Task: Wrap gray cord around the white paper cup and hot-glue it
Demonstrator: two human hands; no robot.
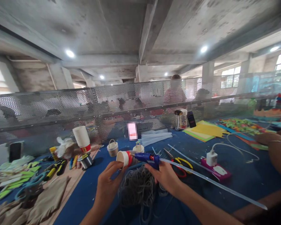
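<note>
Clenched loosely around a paper cup [124, 157], my left hand [107, 184] has its fingers curled on the cup's side and rim. The cup lies on its side with its round white mouth turned toward me and to the left and its red-banded base toward the right; its long axis runs nearly level, left to right. My right hand [165, 176] is closed around the handle of a blue glue gun [147, 157], whose nozzle points left and meets the cup's base end. A long clear glue stick [208, 181] juts from the back of the gun and slants down to the right, thin, straight and glossy. Between and just below both hands lies a tangled heap of grey cord [137, 189], wiry and loose, on the blue tabletop [248, 178].

Far left lie green cut-out strips [14, 182] and rough tan cloth pieces [44, 200]. Beyond them stands an upside-down stack of white paper cups [81, 137] with a red band, beside crumpled plastic [64, 147]. Two small cup baskets with handles [112, 147] sit behind my left hand. To the right of the gun lie yellow-handled scissors [184, 164], then a white plug [212, 157] on a pink power strip [216, 170] with a white cable looping away. Yellow and green sheets [203, 128] lie flat farther back, against a perforated metal screen [61, 106]. Another person's arm [277, 150] comes in at the right edge.
</note>
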